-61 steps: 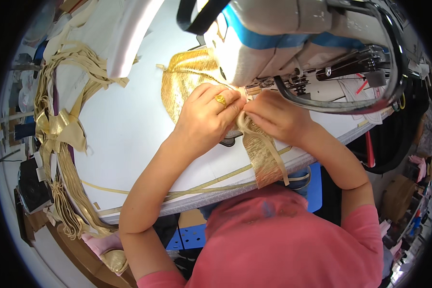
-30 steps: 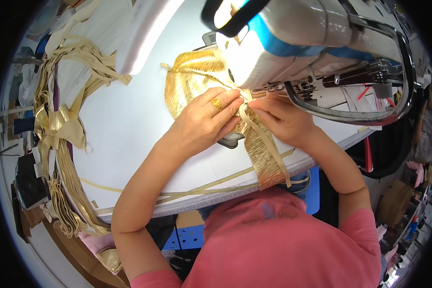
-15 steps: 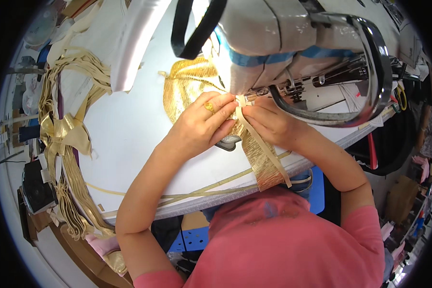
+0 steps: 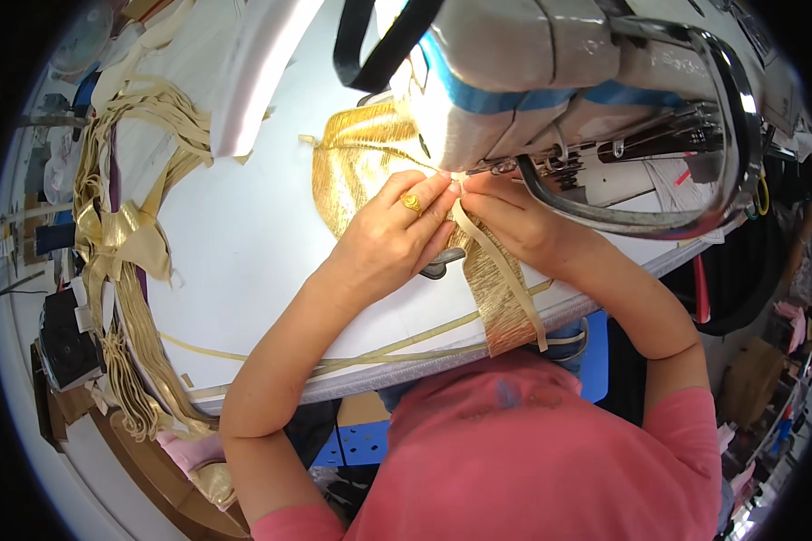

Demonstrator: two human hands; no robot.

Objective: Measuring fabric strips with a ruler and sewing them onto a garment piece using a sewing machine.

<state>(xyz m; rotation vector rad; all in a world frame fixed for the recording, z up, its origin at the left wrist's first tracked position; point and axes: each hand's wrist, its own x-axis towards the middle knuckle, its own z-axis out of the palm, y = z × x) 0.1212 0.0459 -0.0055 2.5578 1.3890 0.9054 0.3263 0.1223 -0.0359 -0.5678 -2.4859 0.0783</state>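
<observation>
Head view of a sewing station. Both hands meet at the centre of the frame, just below the head of the sewing machine (image 4: 550, 81), where the needle area lies; the needle itself is hidden behind the fingertips and the machine body.

The left hand (image 4: 392, 230), wearing a gold ring (image 4: 411, 203), lies flat-curled on the gold fabric (image 4: 352, 171), its fingertips pinched together on the fabric edge and a pale tape strip (image 4: 501, 270). The right hand (image 4: 514, 221) comes in from the right, fingers closed on the same strip from the opposite side. Held this way, the two layers appear to be kept aligned and taut right at the stitching point, a judgement from the grip rather than something seen directly.

The gold fabric spreads from under the left hand toward the upper centre of the frame, beneath the machine head; a pleated gold length (image 4: 501, 307) runs down from between the hands and hangs over the near edge of the white tabletop (image 4: 235, 243) at lower centre. The strip follows it down and ends in a loop past the edge.

At the left of the frame, well apart from the hands, a heap of gold ribbons (image 4: 122, 243) drapes over the tabletop's side. Thin tape lengths (image 4: 397, 347) lie along the near edge, below the left forearm.
</observation>
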